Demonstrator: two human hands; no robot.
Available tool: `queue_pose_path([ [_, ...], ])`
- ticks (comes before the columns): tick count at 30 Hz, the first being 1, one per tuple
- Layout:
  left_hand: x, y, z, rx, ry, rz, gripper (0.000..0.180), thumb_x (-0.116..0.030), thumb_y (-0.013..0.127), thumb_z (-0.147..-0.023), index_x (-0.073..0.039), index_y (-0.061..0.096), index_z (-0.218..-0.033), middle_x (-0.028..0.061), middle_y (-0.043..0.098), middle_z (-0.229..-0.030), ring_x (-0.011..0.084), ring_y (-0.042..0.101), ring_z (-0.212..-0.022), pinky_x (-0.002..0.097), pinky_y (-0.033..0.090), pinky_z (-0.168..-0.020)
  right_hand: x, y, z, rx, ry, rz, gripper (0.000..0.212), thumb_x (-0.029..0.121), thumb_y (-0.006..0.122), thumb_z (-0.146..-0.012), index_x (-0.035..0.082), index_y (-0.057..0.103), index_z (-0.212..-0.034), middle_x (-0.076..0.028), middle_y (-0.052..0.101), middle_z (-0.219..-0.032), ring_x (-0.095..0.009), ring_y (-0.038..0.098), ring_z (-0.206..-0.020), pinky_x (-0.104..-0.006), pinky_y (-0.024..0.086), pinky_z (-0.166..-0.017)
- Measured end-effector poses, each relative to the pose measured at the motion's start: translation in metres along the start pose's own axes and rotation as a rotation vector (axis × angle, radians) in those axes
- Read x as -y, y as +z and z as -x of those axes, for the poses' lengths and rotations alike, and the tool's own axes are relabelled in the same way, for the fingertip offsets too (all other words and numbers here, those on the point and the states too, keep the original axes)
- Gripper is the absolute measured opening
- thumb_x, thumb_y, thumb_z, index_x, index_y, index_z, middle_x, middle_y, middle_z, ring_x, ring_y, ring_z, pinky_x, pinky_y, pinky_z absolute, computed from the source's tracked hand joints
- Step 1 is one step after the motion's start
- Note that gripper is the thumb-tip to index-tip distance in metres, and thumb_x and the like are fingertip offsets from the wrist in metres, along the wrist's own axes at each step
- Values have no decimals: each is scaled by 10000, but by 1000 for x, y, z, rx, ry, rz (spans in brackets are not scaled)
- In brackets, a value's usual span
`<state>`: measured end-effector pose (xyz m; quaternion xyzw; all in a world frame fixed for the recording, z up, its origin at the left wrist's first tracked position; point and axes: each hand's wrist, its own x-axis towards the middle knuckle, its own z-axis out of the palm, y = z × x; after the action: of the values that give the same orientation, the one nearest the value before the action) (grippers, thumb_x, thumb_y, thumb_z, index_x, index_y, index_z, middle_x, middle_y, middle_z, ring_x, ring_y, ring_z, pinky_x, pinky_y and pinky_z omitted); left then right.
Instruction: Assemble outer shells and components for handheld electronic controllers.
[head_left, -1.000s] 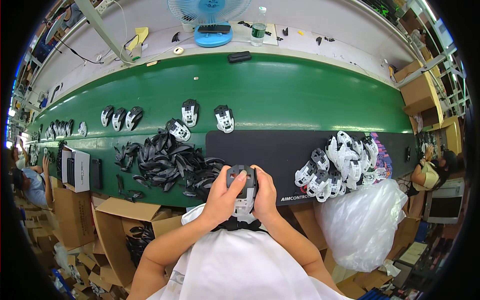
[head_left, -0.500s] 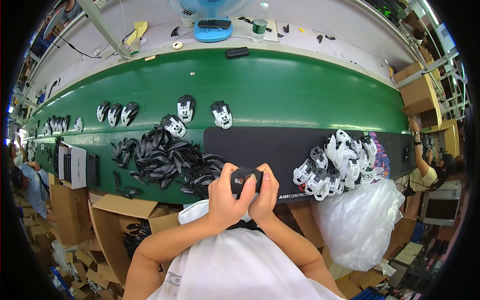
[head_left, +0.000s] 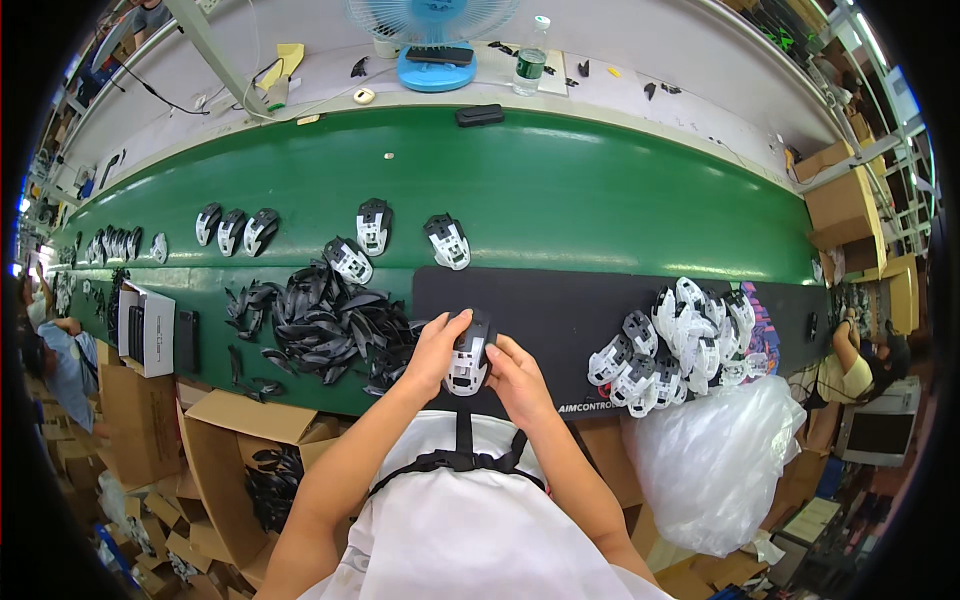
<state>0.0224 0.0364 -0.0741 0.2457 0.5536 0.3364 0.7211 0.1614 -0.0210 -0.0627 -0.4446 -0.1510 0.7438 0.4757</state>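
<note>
The left hand (head_left: 432, 352) and right hand (head_left: 520, 378) hold 1 shell (head_left: 466, 374) between them (white near end, black far end), over the mat's (head_left: 545, 315) left part. Black pieces (head_left: 322, 325) lie heaped left, pale shells (head_left: 697, 330) right.

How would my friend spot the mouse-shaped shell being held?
Find the green bench, then its dark mat. Over the mat's left end, between left hand and right hand, is a black and white mouse-shaped shell. Unlike lookalikes lying around, it's held.
</note>
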Motion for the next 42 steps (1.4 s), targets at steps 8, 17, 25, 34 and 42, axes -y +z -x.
queue_pose_path([
  [8, 13, -54, -10, -77, 362, -636, 423, -229, 613, -862, 22, 501, -1183, 143, 626, -980, 201, 625, -835, 319, 486, -777, 8, -63, -72, -194, -24, 133, 276, 181, 562, -927, 49, 569, -1169, 0, 641, -993, -83, 606, -856, -234, 466, -687],
  [17, 43, -96, 6, -118, 207, -575, 321, -210, 609, -877, -7, 540, -1116, 101, 640, -944, 159, 622, -793, 302, 498, -721, 39, -48, -151, -77, -48, 4, 270, 185, 515, -953, 9, 544, -1155, -43, 636, -1014, -150, 622, -915, -313, 502, -794],
  [25, -51, -28, 39, 184, 144, 49, 453, -361, 447, -976, -95, 380, -1336, 37, 583, -1001, 96, 597, -797, 240, 491, -603, 50, 41, -35, 282, 103, -152, 330, 172, 537, -939, -13, 518, -1211, -83, 633, -1068, -160, 638, -939, -318, 526, -821],
  [34, -62, 17, 58, 57, 305, 28, 237, -199, 581, -903, -8, 531, -1036, 24, 579, -880, 66, 538, -777, 223, 445, -694, 66, 39, 9, 307, 43, -32, 473, 93, 652, -851, -21, 465, -1270, -77, 596, -1126, -139, 578, -1021, -297, 472, -891],
  [42, -58, 39, 45, 18, 372, 120, 221, -220, 570, -909, -25, 538, -1006, 33, 583, -888, 68, 556, -774, 227, 462, -672, 64, 23, -2, 351, 41, -124, 572, 101, 679, -818, -24, 416, -1310, -86, 573, -1173, -160, 575, -1058, -309, 459, -920],
])
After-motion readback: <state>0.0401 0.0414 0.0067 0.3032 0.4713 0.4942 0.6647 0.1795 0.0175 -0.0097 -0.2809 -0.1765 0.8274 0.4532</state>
